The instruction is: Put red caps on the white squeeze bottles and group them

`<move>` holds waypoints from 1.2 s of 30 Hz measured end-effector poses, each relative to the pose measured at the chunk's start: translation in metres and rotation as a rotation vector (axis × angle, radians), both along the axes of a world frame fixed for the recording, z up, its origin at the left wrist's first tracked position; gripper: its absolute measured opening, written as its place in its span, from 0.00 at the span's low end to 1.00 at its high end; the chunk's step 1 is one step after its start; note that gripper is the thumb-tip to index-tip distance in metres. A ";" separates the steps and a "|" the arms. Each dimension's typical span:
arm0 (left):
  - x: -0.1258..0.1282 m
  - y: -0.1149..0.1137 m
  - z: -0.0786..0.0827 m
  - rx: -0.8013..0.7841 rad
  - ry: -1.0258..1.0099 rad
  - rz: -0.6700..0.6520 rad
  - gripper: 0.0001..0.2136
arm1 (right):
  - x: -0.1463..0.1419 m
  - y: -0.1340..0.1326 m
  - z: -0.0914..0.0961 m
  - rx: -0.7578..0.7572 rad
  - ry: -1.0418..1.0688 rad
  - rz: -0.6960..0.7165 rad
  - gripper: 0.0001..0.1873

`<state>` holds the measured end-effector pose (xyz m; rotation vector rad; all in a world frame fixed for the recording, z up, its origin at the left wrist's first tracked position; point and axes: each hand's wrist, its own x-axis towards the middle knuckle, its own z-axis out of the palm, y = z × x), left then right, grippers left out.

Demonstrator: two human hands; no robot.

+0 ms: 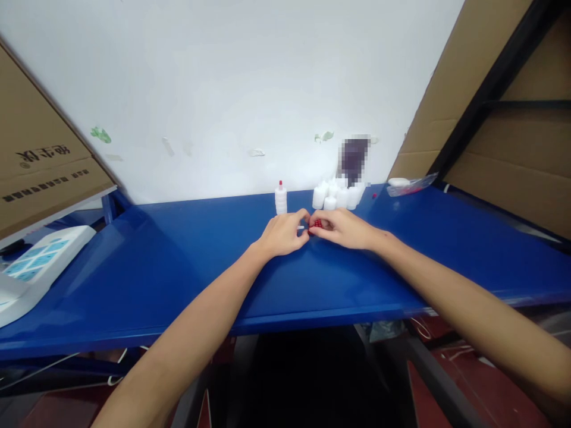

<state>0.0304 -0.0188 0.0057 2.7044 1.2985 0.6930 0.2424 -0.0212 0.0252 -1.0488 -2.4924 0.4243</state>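
Both my hands rest together on the blue table (178, 267), near its middle. My left hand (284, 233) is curled, its fingertips pinched toward a small white piece I cannot make out. My right hand (345, 229) is closed around a small cluster of red caps (317, 224) that shows between the two hands. Just behind my left hand stands a single white bottle with a red tip (281, 199). Behind my right hand a group of several white bottles (338, 196) without red tips stands against the wall.
A clear plastic bag with red and white items (408, 185) lies at the back right. A white device with blue panels (31, 267) sits at the left edge. Cardboard boxes (40, 160) stand left, and cardboard on a black frame (504, 119) stands right.
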 end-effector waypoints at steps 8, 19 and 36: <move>0.004 -0.007 0.002 0.023 -0.099 -0.101 0.20 | -0.010 -0.009 0.001 0.074 0.095 0.042 0.15; -0.002 0.009 -0.008 0.100 -0.277 -0.043 0.25 | 0.019 0.017 0.006 0.399 0.136 -0.497 0.14; 0.003 0.024 -0.021 0.161 -0.308 -0.158 0.22 | 0.027 0.051 -0.011 0.385 0.033 -0.691 0.18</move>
